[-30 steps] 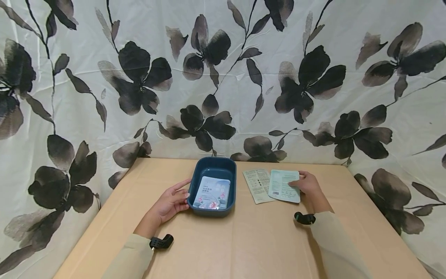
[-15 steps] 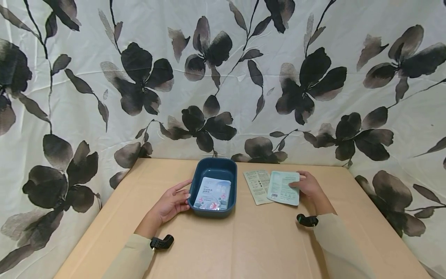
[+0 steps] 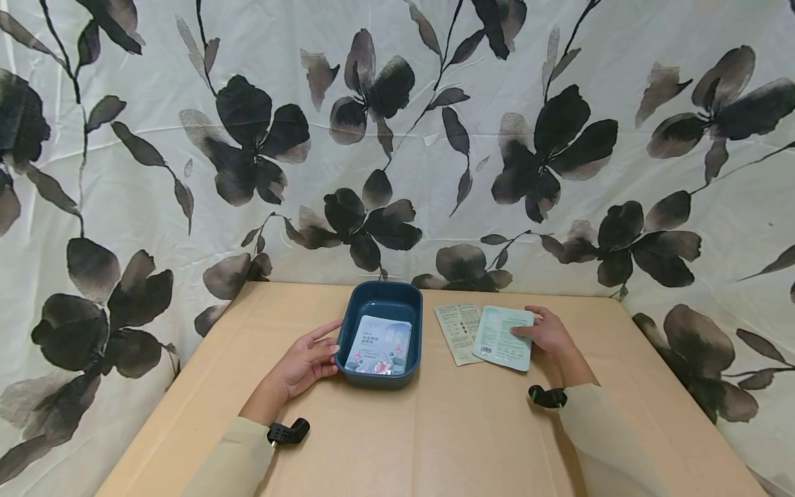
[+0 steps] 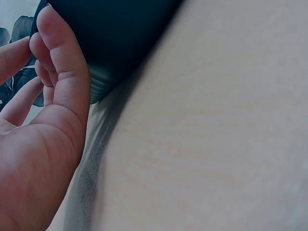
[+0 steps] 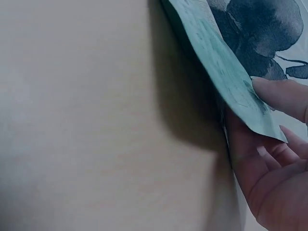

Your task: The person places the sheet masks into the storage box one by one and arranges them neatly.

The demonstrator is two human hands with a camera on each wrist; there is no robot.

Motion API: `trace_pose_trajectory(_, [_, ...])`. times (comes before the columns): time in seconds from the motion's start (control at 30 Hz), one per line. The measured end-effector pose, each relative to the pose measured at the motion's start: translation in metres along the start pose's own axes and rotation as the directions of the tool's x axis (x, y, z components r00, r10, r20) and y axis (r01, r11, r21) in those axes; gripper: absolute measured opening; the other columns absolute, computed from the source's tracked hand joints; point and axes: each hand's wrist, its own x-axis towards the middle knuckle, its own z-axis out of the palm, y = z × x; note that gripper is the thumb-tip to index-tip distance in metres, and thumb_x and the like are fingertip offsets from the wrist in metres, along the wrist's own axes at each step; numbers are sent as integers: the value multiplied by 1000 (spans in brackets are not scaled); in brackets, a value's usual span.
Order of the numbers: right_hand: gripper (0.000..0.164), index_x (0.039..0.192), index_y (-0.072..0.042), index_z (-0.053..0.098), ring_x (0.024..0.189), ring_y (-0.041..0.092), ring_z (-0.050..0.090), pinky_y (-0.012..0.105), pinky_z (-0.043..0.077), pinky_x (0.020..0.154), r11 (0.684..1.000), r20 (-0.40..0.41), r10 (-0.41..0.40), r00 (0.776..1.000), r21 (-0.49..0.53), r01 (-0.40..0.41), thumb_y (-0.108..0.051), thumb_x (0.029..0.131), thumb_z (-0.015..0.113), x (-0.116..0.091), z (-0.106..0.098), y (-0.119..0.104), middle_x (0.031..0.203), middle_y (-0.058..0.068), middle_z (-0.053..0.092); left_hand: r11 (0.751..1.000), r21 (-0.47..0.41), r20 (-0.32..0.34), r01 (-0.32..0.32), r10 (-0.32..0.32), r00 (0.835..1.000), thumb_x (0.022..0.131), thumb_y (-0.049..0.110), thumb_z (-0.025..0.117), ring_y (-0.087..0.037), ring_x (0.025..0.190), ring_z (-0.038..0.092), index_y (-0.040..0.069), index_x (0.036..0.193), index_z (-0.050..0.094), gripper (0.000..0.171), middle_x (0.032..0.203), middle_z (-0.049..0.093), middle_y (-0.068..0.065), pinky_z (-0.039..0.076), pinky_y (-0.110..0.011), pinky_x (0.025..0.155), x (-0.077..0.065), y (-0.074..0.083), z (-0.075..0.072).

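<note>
My right hand (image 3: pixel 549 335) pinches the right edge of a flat mint-green sachet (image 3: pixel 504 338), thumb on top and fingers beneath. In the right wrist view the sachet (image 5: pixel 226 72) is tilted and casts a shadow on the table. A pale printed sachet (image 3: pixel 458 333) lies just left of it, its right edge partly covered. My left hand (image 3: pixel 306 362) touches the left side of a dark blue rectangular bin (image 3: pixel 385 298) with relaxed fingers. The left wrist view shows fingertips (image 4: pixel 50 24) at the bin's wall. Inside the bin lies a light blue sachet (image 3: pixel 379 345) printed with pink flowers.
The tan table (image 3: pixel 397 442) has its far edge close behind the bin. A white cloth (image 3: pixel 435 138) with dark flowers hangs behind and around it. A black wrist camera (image 3: pixel 288 432) sits on each wrist.
The mint-green sachet in my right hand has shifted slightly left and towards me, turning a little. My left hand and the bin hold their place.
</note>
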Motion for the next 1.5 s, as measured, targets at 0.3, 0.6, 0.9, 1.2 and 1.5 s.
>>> trace_pose_trajectory(0.3, [87,157,1,24,106,22,66,18,54,77,1000,-24,-30,999,10,30,-11,90,79,-8,3,-1,147,33,50,1000,0,-9,4,-4,1000,102,7,59,-13,79,65,20,161,33,66,118,65,-7,61,-27,77,-1,1,1])
trace_pose_trajectory(0.6, [85,158,-2,24,92,15,71,27,60,75,995,9,-32,999,91,31,-7,91,76,-13,10,2,145,31,53,1000,-6,16,-6,6,1000,103,6,58,-12,80,65,19,162,30,67,117,66,-5,60,-27,77,-1,0,0])
trace_pose_trajectory(0.9, [83,158,-5,27,91,16,74,34,63,76,987,30,-39,999,157,34,-5,91,76,-17,16,2,145,29,54,1000,-14,24,-7,8,1000,103,6,57,-12,79,66,18,163,28,67,113,66,-3,61,-27,77,-1,0,-1])
trace_pose_trajectory(1.2, [82,158,-7,29,89,16,74,33,62,74,980,41,-36,999,197,27,-5,91,76,-24,21,0,143,27,57,999,-28,39,-16,17,999,103,5,57,-12,79,66,17,163,27,68,110,66,-2,61,-27,77,-2,0,-1])
trace_pose_trajectory(1.5, [82,158,-10,29,91,19,75,38,64,76,967,51,-48,998,254,34,-4,91,76,-28,27,3,142,25,59,999,-33,39,-21,22,999,103,5,57,-12,79,67,16,163,27,68,112,67,-3,61,-27,76,-2,-1,0])
